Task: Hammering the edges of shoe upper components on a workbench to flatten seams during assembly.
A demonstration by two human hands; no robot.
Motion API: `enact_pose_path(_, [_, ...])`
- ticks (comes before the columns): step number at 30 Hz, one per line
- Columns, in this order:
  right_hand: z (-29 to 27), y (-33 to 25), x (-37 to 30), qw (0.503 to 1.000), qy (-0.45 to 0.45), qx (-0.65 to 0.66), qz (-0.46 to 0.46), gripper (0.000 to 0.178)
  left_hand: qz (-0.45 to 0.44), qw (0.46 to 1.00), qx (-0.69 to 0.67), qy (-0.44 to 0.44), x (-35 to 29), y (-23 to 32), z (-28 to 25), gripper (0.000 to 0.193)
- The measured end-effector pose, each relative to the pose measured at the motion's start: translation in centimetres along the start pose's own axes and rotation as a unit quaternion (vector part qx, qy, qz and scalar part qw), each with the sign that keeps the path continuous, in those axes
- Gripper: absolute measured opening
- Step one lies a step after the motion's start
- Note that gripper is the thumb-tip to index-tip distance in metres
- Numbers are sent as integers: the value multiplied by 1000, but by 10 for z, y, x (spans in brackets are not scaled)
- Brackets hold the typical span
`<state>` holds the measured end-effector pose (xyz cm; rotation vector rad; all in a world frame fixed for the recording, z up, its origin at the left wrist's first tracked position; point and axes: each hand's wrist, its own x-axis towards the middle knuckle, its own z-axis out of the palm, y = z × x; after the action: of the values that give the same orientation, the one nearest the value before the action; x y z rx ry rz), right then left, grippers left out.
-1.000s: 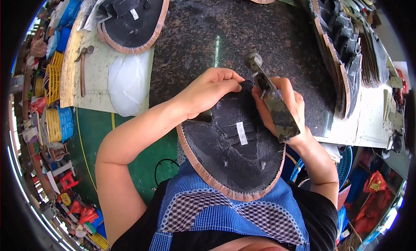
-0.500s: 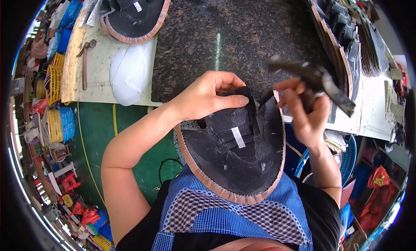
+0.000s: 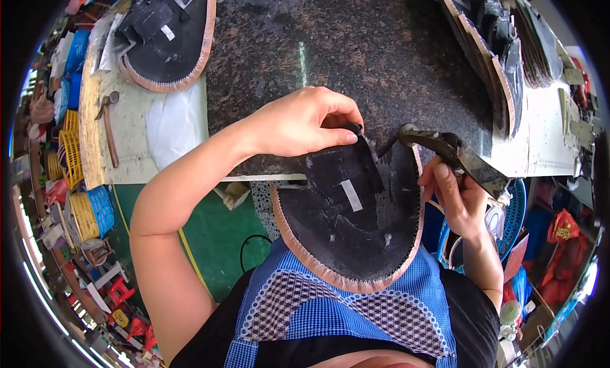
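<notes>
A rounded black panel (image 3: 356, 241) with a pleated pinkish-tan leather edge and a white strip leans over the near edge of the table, against my apron. My left hand (image 3: 318, 123) is closed on the panel's black upper edge, pinching it between thumb and fingers. In my right hand (image 3: 460, 199) is a dark hammer (image 3: 454, 150). One end of its curved head touches or hangs just over the panel's upper right corner; I cannot tell which. My right fingers lie close beside the panel's leather edge, and the handle is mostly hidden.
A dark stone slab (image 3: 330, 56) covers the middle of the table. At the far left lie a similar panel (image 3: 168, 47), a white plastic bag (image 3: 175, 126) and another hammer (image 3: 109, 126). Several panels (image 3: 502, 69) are stacked at the right. Below right stands a blue basket (image 3: 518, 209).
The hammer has come down from above the slab to the panel's upper right corner, my right hand lowering with it. My left hand keeps its pinch. The whole view has shifted slightly.
</notes>
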<state>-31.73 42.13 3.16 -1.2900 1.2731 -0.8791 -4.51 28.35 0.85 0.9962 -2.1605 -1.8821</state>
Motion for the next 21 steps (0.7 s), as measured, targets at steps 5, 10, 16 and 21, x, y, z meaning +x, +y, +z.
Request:
enact_pose_path(5, [-5, -22, 21, 991, -40, -126, -3, 24, 185, 958, 210, 67, 11, -2, -7, 18])
enact_pose_path(10, [7, -26, 43, 977, -107, -185, -22, 29, 99, 983, 150, -25, 27, 0, -32, 15])
enact_pose_path(16, [9, -20, 53, 967, -164, -188, -48, 30, 123, 975, 170, -79, 34, -2, -40, 12])
enact_pose_path(21, [9, -22, 63, 955, -161, -231, -99, 22, 342, 917, 202, 17, 29, -28, -37, 11])
